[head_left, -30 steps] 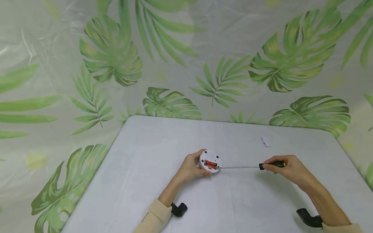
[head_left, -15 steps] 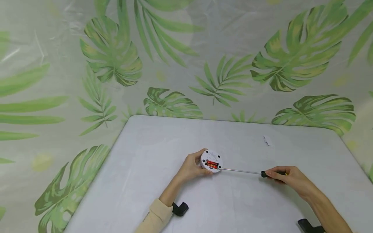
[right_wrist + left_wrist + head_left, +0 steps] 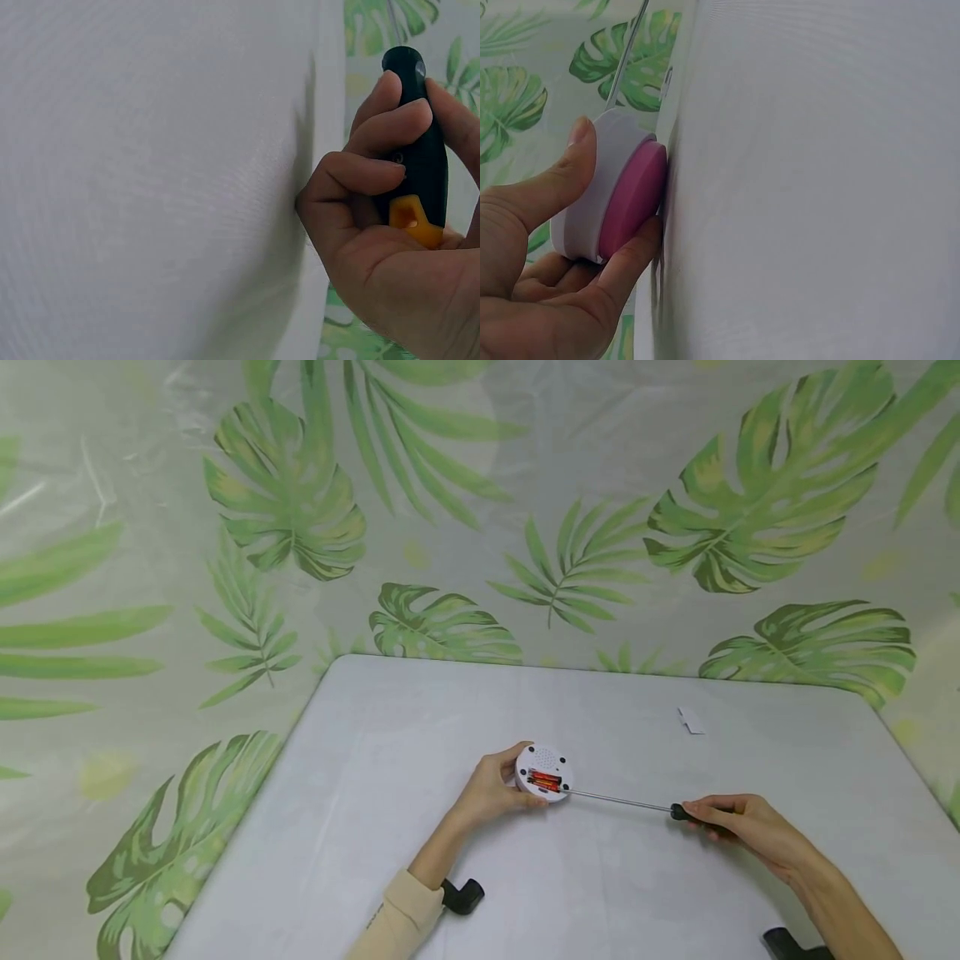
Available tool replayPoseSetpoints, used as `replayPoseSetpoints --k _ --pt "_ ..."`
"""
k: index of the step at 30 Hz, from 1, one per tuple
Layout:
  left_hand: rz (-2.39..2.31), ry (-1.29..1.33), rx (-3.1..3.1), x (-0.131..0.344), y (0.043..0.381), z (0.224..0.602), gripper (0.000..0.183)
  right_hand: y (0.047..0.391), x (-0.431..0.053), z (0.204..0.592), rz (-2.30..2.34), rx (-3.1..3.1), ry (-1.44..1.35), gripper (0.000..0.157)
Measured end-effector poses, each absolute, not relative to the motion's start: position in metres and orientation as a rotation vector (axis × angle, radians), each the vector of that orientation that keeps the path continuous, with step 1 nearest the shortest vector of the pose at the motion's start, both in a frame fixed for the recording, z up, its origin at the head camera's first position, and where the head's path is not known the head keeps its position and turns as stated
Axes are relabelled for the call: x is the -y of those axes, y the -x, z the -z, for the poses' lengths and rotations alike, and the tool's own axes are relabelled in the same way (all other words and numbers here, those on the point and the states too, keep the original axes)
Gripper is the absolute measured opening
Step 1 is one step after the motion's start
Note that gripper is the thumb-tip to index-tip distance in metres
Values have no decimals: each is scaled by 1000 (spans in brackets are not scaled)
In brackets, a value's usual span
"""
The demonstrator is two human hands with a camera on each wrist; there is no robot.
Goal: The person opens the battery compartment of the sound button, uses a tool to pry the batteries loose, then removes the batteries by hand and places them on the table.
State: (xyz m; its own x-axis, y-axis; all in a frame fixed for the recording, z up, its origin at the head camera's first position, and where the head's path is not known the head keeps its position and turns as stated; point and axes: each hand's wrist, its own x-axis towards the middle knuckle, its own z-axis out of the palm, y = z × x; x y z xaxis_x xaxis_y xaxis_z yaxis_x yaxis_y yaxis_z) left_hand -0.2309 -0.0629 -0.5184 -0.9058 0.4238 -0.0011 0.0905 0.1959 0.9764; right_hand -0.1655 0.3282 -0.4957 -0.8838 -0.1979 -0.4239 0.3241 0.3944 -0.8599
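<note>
"Screwdriver (image 3: 621, 800) any different on your feed?"

"Yes. Over the last second the right hand (image 3: 742, 827) has sunk lower in my head view, so the shaft now slants down to its handle (image 3: 426, 157), while the tip stays beside one end of the batteries (image 3: 545, 780). I can't tell whether it touches them. Both still sit in their slot in the round gadget (image 3: 545, 758), so I judge the work there unfinished."

"And the hands?"

"Left hand (image 3: 491, 792) grasps the gadget by its edge above the table (image 3: 420, 718), battery side up, thumb on the near side. I can't tell whether the pink underside (image 3: 636, 199) meets the surface. Right hand grasps the handle, fingers curled round it, knuckles low by the table."

"Anything else?"

"I see a small white piece (image 3: 691, 721) lying beyond both hands, well apart from the gadget."
</note>
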Motion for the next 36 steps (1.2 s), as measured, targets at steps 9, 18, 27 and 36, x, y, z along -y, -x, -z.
replayPoseSetpoints --k 9,18,27,36 --pt "-1792 -457 -2171 62 229 519 86 163 -331 499 1533 -2170 -82 28" --pt "-1792 -475 -2174 61 229 521 86 160 -337 501 1563 -2158 -62 27" --pt "-1782 -465 -2181 62 229 521 91 157 -339 499 1577 -2187 -96 25" --pt "-1768 -460 -2196 63 228 522 91 152 -347 495 1590 -2269 -197 23"
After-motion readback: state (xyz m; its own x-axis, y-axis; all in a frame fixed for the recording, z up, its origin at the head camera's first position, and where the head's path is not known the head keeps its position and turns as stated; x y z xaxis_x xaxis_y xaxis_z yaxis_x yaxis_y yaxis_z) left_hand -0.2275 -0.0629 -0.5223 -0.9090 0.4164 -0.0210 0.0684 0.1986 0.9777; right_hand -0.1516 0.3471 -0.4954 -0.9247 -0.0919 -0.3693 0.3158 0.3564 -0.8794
